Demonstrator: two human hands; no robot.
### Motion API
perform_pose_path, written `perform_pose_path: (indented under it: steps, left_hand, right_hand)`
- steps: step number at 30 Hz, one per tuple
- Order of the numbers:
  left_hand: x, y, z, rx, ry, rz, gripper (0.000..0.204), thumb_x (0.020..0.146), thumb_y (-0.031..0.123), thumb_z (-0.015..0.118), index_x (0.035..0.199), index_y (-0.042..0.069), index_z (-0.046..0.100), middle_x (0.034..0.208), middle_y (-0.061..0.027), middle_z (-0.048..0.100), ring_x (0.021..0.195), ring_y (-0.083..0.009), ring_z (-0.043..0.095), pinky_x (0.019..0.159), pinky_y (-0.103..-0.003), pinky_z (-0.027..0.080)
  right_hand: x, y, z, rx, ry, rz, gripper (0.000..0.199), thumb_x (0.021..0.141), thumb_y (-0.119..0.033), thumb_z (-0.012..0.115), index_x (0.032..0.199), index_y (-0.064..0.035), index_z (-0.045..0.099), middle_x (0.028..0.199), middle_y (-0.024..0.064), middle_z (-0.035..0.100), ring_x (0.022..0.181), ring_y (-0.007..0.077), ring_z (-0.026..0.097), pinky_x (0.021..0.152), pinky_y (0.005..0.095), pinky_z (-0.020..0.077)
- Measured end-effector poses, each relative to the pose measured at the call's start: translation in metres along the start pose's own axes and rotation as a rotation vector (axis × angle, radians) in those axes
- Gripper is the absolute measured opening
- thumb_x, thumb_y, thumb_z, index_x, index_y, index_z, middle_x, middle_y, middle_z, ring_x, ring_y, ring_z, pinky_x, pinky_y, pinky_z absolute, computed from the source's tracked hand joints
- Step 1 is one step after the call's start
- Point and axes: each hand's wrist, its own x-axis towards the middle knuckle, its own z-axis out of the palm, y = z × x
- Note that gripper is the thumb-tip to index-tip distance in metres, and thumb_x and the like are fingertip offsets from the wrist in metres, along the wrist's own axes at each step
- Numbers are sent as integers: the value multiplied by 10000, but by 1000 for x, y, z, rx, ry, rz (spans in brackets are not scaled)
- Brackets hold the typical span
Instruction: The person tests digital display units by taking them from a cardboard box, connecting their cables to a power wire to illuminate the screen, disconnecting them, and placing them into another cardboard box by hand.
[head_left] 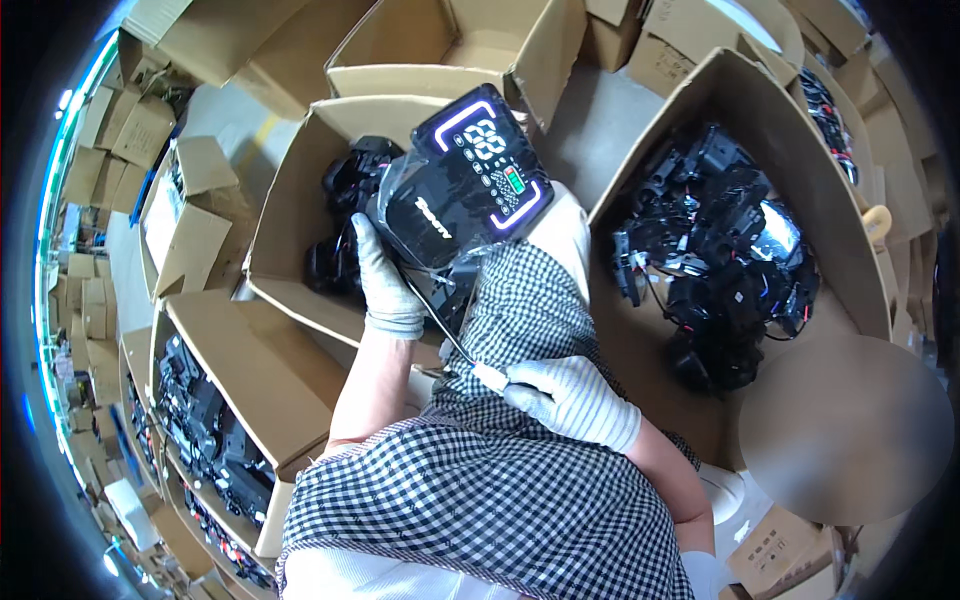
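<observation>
My left hand (385,280), in a striped glove, is closed on the lower left side of a black display unit (450,190) with a glossy face. Clear film covers part of the unit, and its screen is lit with white digits, bright corner brackets and a small green and red symbol. A thin black cable (440,320) runs from below the unit toward a white connector (490,376). That connector is pinched in the fingers of my gloved right hand (575,400), in front of my checked apron (460,480).
Behind my left hand stands an open cardboard box (290,220) with black parts in it. At right, a large carton (660,110) holds a heap of black units (720,250) with wires. Another carton (250,360) of black parts sits at lower left. A blurred round patch covers the lower right.
</observation>
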Motion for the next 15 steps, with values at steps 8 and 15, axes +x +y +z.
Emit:
perform_pose_path:
  steps: [8, 15]
  left_hand:
    - [9, 23, -47, 108, 187, 153, 621, 942, 509, 468, 1376, 67, 427, 1366, -106, 502, 1247, -258, 483, 1065, -423, 381]
    - [23, 11, -83, 529, 386, 199, 445, 877, 456, 636, 1053, 47, 646, 981, -53, 682, 851, -177, 657, 782, -330, 543]
  right_hand:
    - [40, 7, 16, -140, -161, 49, 254, 909, -336, 542, 878, -92, 607, 671, 107, 644, 583, 293, 638, 562, 431, 501]
    - [51, 17, 20, -195, -194, 121, 314, 939, -370, 471, 966, -100, 629, 688, 131, 652, 597, 304, 639, 582, 448, 497]
